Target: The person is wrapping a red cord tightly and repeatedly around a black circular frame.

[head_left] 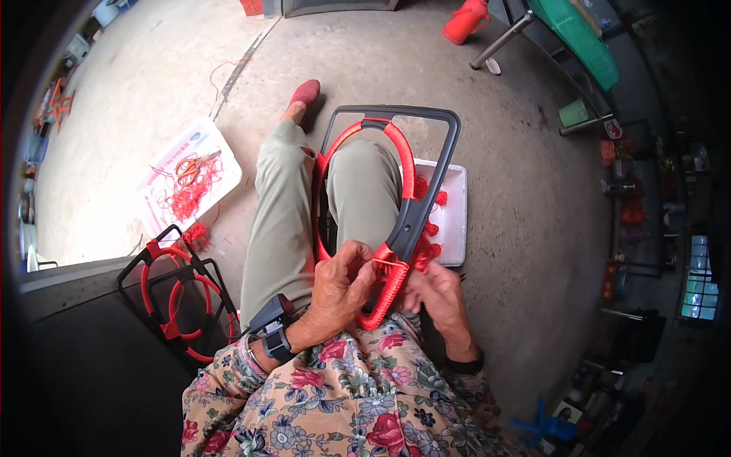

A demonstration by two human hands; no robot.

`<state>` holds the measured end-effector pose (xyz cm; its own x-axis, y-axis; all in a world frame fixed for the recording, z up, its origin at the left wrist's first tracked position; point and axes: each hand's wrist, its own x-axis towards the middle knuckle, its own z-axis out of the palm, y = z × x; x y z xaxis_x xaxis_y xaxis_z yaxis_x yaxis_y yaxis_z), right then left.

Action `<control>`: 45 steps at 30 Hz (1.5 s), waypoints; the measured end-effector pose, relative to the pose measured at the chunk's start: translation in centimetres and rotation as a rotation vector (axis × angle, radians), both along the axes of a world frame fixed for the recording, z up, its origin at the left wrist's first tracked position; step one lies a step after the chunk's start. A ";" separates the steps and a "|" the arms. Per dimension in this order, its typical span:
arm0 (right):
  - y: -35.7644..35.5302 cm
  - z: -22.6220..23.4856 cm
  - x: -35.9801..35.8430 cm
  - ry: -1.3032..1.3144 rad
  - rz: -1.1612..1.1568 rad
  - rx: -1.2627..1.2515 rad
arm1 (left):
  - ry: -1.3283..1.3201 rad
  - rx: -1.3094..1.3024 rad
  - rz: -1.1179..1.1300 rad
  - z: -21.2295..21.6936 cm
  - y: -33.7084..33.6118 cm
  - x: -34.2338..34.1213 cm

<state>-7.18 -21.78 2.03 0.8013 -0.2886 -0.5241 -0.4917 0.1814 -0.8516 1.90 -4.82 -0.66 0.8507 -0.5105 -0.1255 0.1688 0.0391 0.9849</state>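
Observation:
A black frame (pixel 448 145) with an oval ring wrapped in red cord (pixel 403 152) rests over my lap, around my right knee. My left hand (pixel 343 286) is closed at the ring's near end, thumb and forefinger pinching at the red wrapping. A thin strand crosses the wrapping (pixel 390 283) by these fingertips. On the other side of the ring, my right hand (pixel 440 301) has its fingers curled together beside a loose bunch of red cord (pixel 423 257) and appears to grip it. Its fingertips are partly blurred.
A white tray (pixel 459 221) with red cord bundles stands beside my right leg. At left, another white tray (pixel 228 164) holds tangled red cord (pixel 186 199) and scissors (pixel 199 164). More red-wrapped black frames (pixel 217 286) lean nearby. A red jug (pixel 462 24) stands far right.

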 end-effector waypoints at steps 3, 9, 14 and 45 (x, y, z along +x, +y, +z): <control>0.8 -0.7 0.4 -0.011 0.118 0.041 | -0.056 0.091 0.006 0.9 0.7 -0.3; 2.1 -1.2 0.3 -0.048 0.139 0.289 | -0.169 0.162 0.026 0.4 2.0 -1.2; 4.2 -1.4 0.6 -0.096 0.038 0.493 | -0.224 0.121 0.143 1.4 1.9 -1.5; 2.3 8.4 4.0 -0.544 0.654 -0.696 | 0.746 -0.161 -0.266 4.9 2.7 5.6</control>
